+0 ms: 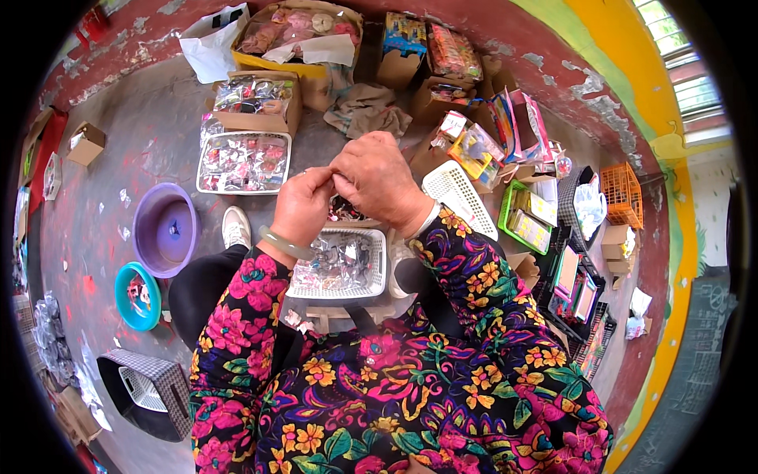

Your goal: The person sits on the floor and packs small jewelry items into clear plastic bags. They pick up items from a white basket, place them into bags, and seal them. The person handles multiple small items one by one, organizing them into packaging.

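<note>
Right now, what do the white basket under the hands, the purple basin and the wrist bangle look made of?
White basket: moulded plastic, matte, going by its slotted lattice walls. Purple basin: plastic, smooth with a slight sheen, one-piece rounded rim. Bangle on the left hand: pale green, translucent and glossy, jade-like stone or glass; cannot tell which.

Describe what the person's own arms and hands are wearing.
Both arms are covered to the wrist by long sleeves of a dark fabric printed with big pink, yellow and orange flowers and green leaves. The left hand is bare, with a smooth, pale green bangle around its wrist. The right hand is bare too; a narrow pale band shows at its wrist, too small to tell what it is.
</note>
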Tool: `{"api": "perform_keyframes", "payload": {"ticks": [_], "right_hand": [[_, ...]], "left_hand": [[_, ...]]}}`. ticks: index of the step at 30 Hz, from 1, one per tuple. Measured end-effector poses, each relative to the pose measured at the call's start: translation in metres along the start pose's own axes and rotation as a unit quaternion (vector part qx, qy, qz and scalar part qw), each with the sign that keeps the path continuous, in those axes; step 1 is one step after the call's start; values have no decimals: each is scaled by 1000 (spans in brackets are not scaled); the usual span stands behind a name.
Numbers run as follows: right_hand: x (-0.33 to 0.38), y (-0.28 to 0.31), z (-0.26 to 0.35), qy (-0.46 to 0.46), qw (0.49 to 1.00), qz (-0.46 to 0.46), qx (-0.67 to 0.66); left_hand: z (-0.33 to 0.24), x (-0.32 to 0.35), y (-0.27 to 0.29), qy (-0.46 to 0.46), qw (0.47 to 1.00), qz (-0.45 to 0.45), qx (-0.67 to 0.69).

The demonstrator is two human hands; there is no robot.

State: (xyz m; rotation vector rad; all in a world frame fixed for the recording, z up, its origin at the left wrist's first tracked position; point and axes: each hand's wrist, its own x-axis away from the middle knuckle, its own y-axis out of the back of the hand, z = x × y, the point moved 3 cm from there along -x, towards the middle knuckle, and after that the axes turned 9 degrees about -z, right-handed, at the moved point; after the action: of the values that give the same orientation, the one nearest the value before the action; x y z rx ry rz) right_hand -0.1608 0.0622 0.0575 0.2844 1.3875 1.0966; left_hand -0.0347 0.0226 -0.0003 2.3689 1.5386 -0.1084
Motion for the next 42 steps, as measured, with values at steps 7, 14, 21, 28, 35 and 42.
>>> {"api": "perform_keyframes", "payload": {"ticks": [7,14,21,28,35,42], "right_hand": [[0,2,0,-22,999,-12,-23],[0,0,-2,-23,999,2,-24],[0,1,-2,-29,999,-7,-22],[-2,6,-1,-28,999,10,-34],[0,1,-4,-37,999,21,-24],[-2,6,-1,-31,999,-5,-44]], "left_hand": [[-1,0,-2,49,997,-15,55],[8,2,-4,89,988,-6,129],[9,3,-6,108,979,-1,173],[8,2,-5,73,988,-8,133],[10,2,-6,54,990,-4,131],[6,3,-4,116,978,-6,173]]}}
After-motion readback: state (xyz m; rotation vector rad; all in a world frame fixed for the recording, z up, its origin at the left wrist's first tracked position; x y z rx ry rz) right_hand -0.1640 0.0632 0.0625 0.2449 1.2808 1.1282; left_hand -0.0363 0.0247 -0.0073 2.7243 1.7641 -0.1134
